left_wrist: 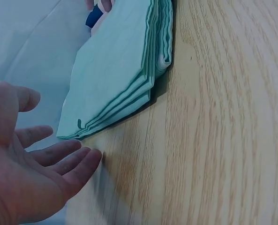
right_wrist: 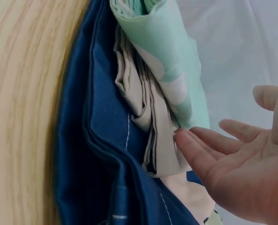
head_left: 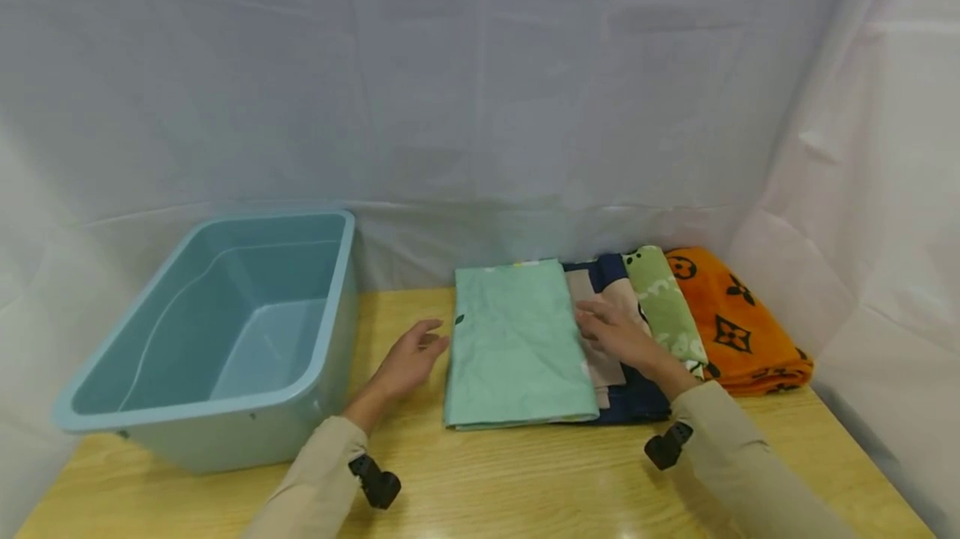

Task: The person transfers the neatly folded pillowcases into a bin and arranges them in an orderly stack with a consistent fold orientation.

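Observation:
A folded mint-green cloth (head_left: 517, 347) lies in layers on the table, overlapping a folded navy and beige cloth (head_left: 633, 393) to its right. My left hand (head_left: 408, 360) is just off the mint cloth's left edge, fingers loosely extended and holding nothing; the left wrist view shows its palm (left_wrist: 26, 173) turned up beside the folded layers. On the other side, my right hand (head_left: 618, 335) hovers over the beige part of the navy cloth. In the right wrist view its extended fingertips (right_wrist: 183, 136) are right at the beige fold, by the mint cloth's edge.
A large light-blue plastic tub (head_left: 330, 356) stands at the left, with nothing inside. Right of the navy cloth lie a folded green patterned cloth (head_left: 660, 293) and a thick orange cloth with black motifs (head_left: 738, 322). White sheeting (head_left: 480, 106) hangs behind the wooden table (head_left: 510, 481).

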The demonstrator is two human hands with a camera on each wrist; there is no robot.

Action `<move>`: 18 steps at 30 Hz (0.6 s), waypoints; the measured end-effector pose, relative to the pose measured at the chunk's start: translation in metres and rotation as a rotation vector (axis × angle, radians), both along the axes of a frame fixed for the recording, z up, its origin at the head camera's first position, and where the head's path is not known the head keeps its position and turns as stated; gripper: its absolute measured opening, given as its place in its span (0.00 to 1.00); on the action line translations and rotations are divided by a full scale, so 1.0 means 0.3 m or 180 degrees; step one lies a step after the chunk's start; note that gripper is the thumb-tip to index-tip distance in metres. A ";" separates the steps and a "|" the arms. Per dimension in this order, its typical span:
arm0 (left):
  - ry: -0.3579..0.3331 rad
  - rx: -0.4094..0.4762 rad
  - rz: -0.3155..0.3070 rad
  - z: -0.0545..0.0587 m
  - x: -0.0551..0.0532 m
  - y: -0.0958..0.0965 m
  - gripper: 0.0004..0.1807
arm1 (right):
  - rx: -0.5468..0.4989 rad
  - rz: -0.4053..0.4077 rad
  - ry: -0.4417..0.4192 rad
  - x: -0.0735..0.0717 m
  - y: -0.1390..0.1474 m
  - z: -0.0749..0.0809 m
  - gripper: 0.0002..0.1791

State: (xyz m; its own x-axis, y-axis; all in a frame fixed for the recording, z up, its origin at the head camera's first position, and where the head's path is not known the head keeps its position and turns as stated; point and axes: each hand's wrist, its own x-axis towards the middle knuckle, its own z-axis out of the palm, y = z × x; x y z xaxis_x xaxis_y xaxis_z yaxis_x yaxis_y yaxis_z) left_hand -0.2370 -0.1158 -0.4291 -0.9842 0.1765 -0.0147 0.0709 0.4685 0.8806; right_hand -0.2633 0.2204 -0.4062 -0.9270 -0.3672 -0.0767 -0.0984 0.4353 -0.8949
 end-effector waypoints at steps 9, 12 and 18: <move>-0.0261 0.0297 0.0196 -0.010 -0.013 0.023 0.27 | -0.0174 -0.0129 -0.0354 -0.013 -0.016 -0.022 0.36; -0.0412 0.0513 0.0277 -0.012 -0.028 0.036 0.26 | -0.0242 -0.0226 -0.0421 -0.018 -0.018 -0.026 0.36; -0.0712 0.0868 0.0518 -0.007 -0.046 0.062 0.25 | -0.0420 -0.0451 -0.0594 -0.034 -0.033 -0.039 0.38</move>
State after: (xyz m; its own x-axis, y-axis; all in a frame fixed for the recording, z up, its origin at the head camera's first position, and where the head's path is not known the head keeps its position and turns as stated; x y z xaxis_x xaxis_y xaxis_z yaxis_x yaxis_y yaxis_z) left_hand -0.2508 -0.0971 -0.4311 -0.9774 0.0455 -0.2062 -0.1930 0.2042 0.9597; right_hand -0.2736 0.2105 -0.4178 -0.9442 -0.2528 -0.2112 0.1273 0.3113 -0.9417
